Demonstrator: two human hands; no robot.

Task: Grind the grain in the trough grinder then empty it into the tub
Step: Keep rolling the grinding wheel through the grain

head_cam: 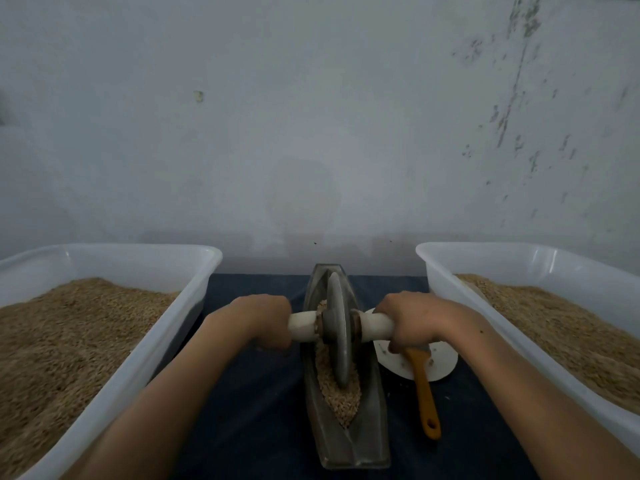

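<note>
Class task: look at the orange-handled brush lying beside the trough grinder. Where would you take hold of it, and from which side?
Grip the orange handle at its middle, coming from above on the near side. The brush lies flat on the dark cloth with its handle pointing toward the person, and its head rests on the white disc under the right hand, so only the handle is free.

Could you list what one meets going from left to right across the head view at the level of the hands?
Left tub of grain → left hand → left handle → grinding wheel in the trough grinder → right handle → right hand → right tub of grain.
</note>
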